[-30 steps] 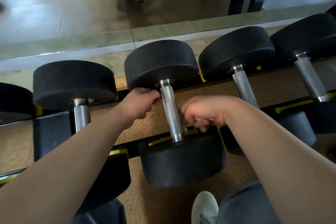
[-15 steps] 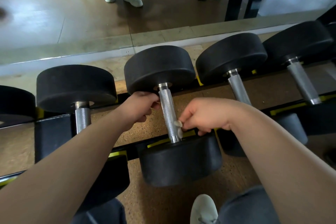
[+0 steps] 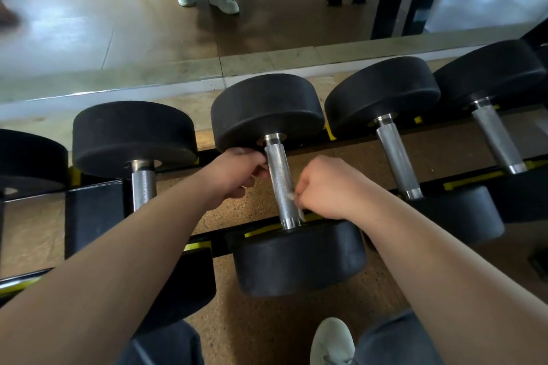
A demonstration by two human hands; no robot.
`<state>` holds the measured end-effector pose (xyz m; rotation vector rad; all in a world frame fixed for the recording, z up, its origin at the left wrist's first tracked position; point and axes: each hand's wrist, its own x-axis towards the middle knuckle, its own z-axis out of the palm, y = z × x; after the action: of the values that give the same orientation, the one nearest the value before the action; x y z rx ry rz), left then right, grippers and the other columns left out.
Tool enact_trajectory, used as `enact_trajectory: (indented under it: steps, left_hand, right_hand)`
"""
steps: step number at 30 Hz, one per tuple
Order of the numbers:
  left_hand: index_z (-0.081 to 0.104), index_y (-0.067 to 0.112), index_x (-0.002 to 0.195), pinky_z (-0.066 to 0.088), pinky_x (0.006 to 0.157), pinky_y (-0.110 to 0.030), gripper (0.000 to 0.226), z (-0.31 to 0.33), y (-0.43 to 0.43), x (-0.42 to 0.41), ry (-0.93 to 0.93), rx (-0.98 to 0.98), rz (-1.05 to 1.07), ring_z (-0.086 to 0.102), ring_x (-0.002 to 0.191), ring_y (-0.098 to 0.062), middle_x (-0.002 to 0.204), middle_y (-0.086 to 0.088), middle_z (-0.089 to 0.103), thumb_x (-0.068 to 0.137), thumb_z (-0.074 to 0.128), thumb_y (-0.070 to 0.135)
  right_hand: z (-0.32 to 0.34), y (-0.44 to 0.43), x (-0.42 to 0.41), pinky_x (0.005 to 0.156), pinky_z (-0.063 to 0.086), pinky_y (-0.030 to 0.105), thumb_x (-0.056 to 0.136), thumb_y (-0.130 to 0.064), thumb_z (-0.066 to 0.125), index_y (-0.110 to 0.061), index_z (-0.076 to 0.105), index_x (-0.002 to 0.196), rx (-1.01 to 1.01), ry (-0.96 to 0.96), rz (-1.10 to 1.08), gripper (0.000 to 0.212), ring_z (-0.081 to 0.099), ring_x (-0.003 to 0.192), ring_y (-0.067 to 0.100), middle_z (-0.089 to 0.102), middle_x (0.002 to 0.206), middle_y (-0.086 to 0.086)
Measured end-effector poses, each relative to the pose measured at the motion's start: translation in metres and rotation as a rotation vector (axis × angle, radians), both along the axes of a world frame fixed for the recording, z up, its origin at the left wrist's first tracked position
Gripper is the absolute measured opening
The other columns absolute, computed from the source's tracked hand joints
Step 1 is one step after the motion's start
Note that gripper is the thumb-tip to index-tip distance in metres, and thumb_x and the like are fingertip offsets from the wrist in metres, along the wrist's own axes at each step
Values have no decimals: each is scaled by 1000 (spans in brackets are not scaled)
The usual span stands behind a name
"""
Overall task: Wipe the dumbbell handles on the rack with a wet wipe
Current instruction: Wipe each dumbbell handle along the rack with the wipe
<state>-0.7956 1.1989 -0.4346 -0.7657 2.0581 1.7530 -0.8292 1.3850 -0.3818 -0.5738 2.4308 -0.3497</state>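
Dumbbell handle [image 3: 280, 184], knurled steel, lies across the rack [image 3: 219, 238] directly in front of me, between my two hands. Its long axis runs away from me: one black head sits near my feet, and the other points toward the mirror [image 3: 118, 38], leaning slightly left. My left hand [image 3: 237, 172] curls round the far end, just under the far head. My right hand [image 3: 326, 187] pinches a small white wet wipe [image 3: 292, 195] against the handle's right side, nearer the near collar. I judge the next stroke should run along that axis, toward the left hand. More dumbbells lie parallel on either side.
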Motion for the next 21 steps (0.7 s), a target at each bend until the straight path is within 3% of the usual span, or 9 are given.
enact_trajectory:
  steps: [2, 7, 9, 12, 14, 19, 21]
  left_hand:
    - [68, 21, 109, 28, 44, -21, 17, 0, 0, 0, 3, 16, 7, 37, 54, -7, 83, 0, 61, 101, 54, 25]
    - [67, 17, 111, 21, 41, -19, 18, 3, 3, 2, 23, 133, 8, 30, 49, -5, 79, -2, 55, 103, 51, 19]
    - [67, 16, 105, 20, 41, -18, 17, 4, 4, 3, 27, 138, 2, 29, 49, -6, 77, -2, 54, 102, 51, 14]
    - [65, 15, 100, 20, 39, -18, 18, 3, 5, 3, 34, 123, 7, 29, 48, -6, 76, -3, 54, 100, 49, 8]
    - [65, 14, 101, 20, 38, -18, 18, 3, 5, 3, 25, 113, 14, 30, 48, -7, 76, -3, 55, 100, 49, 7]
    - [67, 13, 109, 22, 40, -18, 21, 4, 4, 3, 14, 119, -3, 31, 47, -6, 80, -4, 55, 102, 48, 8]
    - [66, 14, 106, 24, 40, -18, 24, 5, 4, 6, 3, 123, 16, 32, 47, -6, 81, -6, 56, 104, 43, 6]
  right_hand:
    - [1, 0, -2, 75, 56, 29, 89, -26, 77, -22, 78, 96, -50, 9, -41, 8, 67, 81, 9, 72, 89, -6]
    - [-6, -3, -16, 79, 53, 23, 89, -24, 78, -34, 72, 94, -419, 84, -158, 12, 67, 86, -1, 73, 89, -13]
    - [-5, -1, -17, 73, 51, 22, 88, -26, 80, -32, 72, 88, -403, 65, -75, 10, 66, 79, -2, 71, 86, -13]
    - [-1, 5, -12, 60, 46, 20, 84, -30, 84, -31, 72, 82, -181, -73, 161, 12, 63, 66, -1, 69, 81, -13]
    - [-2, 6, -7, 61, 44, 20, 84, -32, 84, -31, 72, 83, -108, -103, 247, 12, 63, 69, 0, 68, 80, -14]
    - [-14, -5, -7, 70, 47, 16, 90, -32, 77, -33, 73, 97, -449, 146, -40, 8, 65, 82, -3, 70, 89, -14]
    - [-13, -5, -7, 76, 50, 18, 90, -31, 77, -32, 75, 100, -433, 142, -29, 10, 65, 86, -2, 71, 93, -13]
